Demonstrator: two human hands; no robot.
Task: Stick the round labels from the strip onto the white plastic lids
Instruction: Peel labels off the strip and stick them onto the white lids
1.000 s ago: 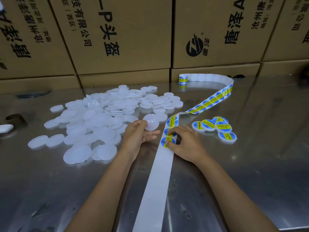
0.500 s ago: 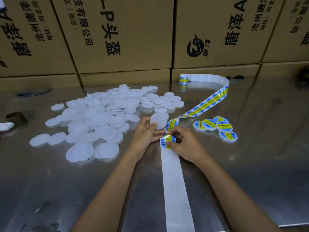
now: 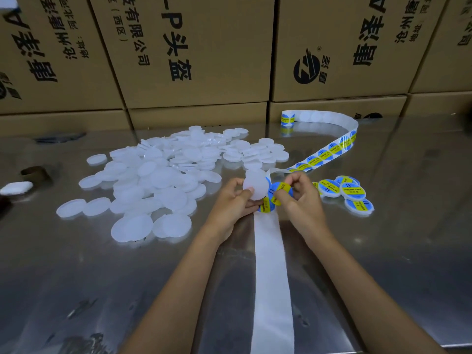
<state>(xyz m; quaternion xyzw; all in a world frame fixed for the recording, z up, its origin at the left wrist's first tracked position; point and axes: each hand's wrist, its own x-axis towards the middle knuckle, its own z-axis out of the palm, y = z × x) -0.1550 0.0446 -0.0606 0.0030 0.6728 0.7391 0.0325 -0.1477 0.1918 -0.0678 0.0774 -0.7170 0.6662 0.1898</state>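
Observation:
My left hand (image 3: pixel 231 203) grips a plain white plastic lid (image 3: pixel 255 184) just above the strip. My right hand (image 3: pixel 302 200) pinches a round blue-and-yellow label (image 3: pixel 279 191), lifted off the backing beside that lid. The label strip (image 3: pixel 329 150) runs from a small roll (image 3: pixel 288 119) at the back right, curves toward my hands, and continues as bare white backing (image 3: pixel 272 272) toward the near edge. A heap of unlabelled white lids (image 3: pixel 163 175) covers the table to the left. Several labelled lids (image 3: pixel 343 191) lie to the right of my right hand.
The steel table (image 3: pixel 396 238) is reflective. Stacked cardboard boxes (image 3: pixel 194 52) form a wall along its far edge. At the far left sit a brown tape core (image 3: pixel 34 174) and a white flat object (image 3: pixel 16 188).
My right hand has peeled a label off the strip and raised it next to the lid. My left hand has brought the lid slightly right, over the strip.

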